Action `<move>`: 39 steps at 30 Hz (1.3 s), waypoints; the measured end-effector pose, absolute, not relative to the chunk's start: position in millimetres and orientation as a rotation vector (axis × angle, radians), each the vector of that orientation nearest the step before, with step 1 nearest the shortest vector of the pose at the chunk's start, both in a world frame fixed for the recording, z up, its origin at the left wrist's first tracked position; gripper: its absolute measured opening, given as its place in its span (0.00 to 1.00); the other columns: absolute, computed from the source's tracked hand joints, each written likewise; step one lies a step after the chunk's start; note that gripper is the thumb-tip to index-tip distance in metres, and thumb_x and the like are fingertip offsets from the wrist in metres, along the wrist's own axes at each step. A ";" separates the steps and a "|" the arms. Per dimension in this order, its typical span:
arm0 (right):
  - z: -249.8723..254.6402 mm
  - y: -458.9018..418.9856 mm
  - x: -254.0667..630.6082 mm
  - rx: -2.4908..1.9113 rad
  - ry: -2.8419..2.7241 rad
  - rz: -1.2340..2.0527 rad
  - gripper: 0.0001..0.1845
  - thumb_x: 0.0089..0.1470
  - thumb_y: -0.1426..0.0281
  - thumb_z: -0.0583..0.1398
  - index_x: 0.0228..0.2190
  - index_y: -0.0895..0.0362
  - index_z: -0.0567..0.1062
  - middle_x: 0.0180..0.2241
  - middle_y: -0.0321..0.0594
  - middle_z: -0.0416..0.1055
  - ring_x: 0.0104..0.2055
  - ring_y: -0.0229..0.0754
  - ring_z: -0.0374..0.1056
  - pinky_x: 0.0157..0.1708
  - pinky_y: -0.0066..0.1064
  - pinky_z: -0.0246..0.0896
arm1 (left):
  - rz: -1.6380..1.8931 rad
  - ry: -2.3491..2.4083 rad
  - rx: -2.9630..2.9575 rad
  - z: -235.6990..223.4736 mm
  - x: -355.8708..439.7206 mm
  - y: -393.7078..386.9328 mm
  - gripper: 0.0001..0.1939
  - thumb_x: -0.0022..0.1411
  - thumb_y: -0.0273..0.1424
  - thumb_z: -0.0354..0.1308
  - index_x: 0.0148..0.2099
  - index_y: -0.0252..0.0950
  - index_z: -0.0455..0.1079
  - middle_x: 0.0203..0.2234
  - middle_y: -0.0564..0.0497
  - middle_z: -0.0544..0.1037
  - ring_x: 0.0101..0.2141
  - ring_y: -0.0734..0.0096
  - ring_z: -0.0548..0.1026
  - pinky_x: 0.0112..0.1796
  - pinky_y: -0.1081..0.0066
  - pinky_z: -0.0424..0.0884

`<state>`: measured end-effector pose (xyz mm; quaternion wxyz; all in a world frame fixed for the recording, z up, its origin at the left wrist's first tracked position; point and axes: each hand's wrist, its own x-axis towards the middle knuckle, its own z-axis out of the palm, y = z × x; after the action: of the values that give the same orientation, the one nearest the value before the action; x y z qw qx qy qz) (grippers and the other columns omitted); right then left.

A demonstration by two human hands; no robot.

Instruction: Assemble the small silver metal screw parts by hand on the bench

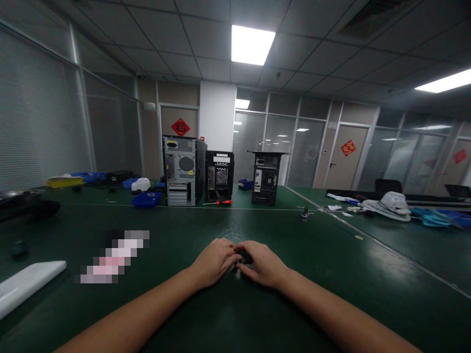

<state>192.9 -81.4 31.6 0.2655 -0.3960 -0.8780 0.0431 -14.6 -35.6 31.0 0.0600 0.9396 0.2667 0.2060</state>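
Note:
My left hand (216, 262) and my right hand (263, 264) meet over the middle of the green table, fingertips almost touching. Between them is a small dark object (246, 257) with a bit of shiny metal, mostly covered by my fingers, and its kind cannot be made out. The fingers of both hands are curled in around it, thumbs toward each other. Some clear, glossy marks or film show on the tabletop just beyond the hands.
Computer cases (181, 169) stand at the back, with a red screwdriver (223, 202) before them. A blue tray (146, 199) lies to their left. A small metal part (304, 214) is at right. A white panel (31, 284) lies near left; a white cap (393, 203) is far right.

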 end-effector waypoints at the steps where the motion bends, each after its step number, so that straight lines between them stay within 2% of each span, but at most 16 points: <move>1: 31.3 -81.0 193.2 -1.081 -2.359 0.118 0.18 0.57 0.67 0.62 0.50 0.55 0.70 0.46 0.43 0.74 0.48 0.46 0.70 0.49 0.37 0.65 | 0.632 0.806 2.852 30.3 -14.5 -35.4 0.17 0.73 0.37 0.46 0.43 0.38 0.76 0.41 0.48 0.78 0.44 0.63 0.72 0.46 0.63 0.64; 8: 28.1 -76.5 193.8 -1.111 -2.315 0.096 0.15 0.55 0.68 0.64 0.45 0.54 0.71 0.43 0.42 0.74 0.45 0.45 0.70 0.46 0.36 0.64 | 0.691 0.782 2.872 29.0 -13.8 -37.1 0.14 0.72 0.35 0.49 0.44 0.38 0.76 0.40 0.49 0.78 0.44 0.64 0.72 0.46 0.64 0.64; 15: 30.2 -79.1 193.3 -1.108 -2.350 0.087 0.16 0.55 0.68 0.63 0.46 0.54 0.70 0.43 0.42 0.74 0.45 0.45 0.70 0.46 0.35 0.64 | 0.695 0.797 2.868 29.1 -13.0 -37.2 0.13 0.71 0.34 0.50 0.44 0.39 0.76 0.40 0.49 0.78 0.43 0.64 0.72 0.45 0.64 0.64; 20: 26.7 -75.4 195.4 -1.130 -2.355 0.063 0.15 0.62 0.71 0.55 0.50 0.55 0.68 0.44 0.44 0.73 0.46 0.45 0.70 0.47 0.36 0.64 | 0.777 0.866 2.832 27.9 -14.1 -35.8 0.09 0.68 0.32 0.53 0.43 0.38 0.75 0.39 0.49 0.78 0.43 0.63 0.72 0.46 0.64 0.65; 25: 23.9 -69.8 200.7 -1.181 -2.216 0.059 0.15 0.64 0.74 0.49 0.51 0.55 0.66 0.41 0.44 0.72 0.44 0.44 0.69 0.47 0.37 0.64 | 0.787 0.922 2.793 29.4 -14.9 -36.6 0.07 0.63 0.31 0.57 0.42 0.38 0.74 0.39 0.50 0.78 0.43 0.62 0.73 0.46 0.63 0.65; 29: 29.0 -75.1 200.7 -1.139 -2.215 0.118 0.21 0.58 0.75 0.56 0.53 0.54 0.64 0.42 0.42 0.70 0.42 0.43 0.68 0.46 0.36 0.64 | 0.775 0.895 2.765 26.9 -14.6 -35.3 0.08 0.63 0.31 0.58 0.44 0.40 0.75 0.41 0.50 0.78 0.45 0.62 0.73 0.48 0.64 0.65; 33: 30.8 -80.3 196.7 -1.027 -2.348 0.121 0.27 0.50 0.76 0.61 0.52 0.55 0.64 0.45 0.43 0.69 0.46 0.45 0.67 0.49 0.37 0.64 | 0.700 0.842 2.782 25.5 -13.0 -34.1 0.09 0.67 0.34 0.56 0.42 0.41 0.78 0.41 0.50 0.79 0.45 0.63 0.73 0.48 0.64 0.64; 39: 26.8 -78.9 191.8 -1.018 -2.422 0.052 0.19 0.57 0.74 0.58 0.51 0.55 0.66 0.46 0.45 0.71 0.48 0.46 0.67 0.50 0.39 0.64 | 0.609 0.788 2.820 28.4 -12.0 -35.6 0.15 0.71 0.36 0.52 0.39 0.40 0.79 0.39 0.48 0.79 0.43 0.63 0.73 0.45 0.65 0.65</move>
<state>191.8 -78.9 26.8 0.2541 -0.3746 -0.8915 0.0192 -12.0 -35.6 28.4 0.0754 0.9403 0.2627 0.2031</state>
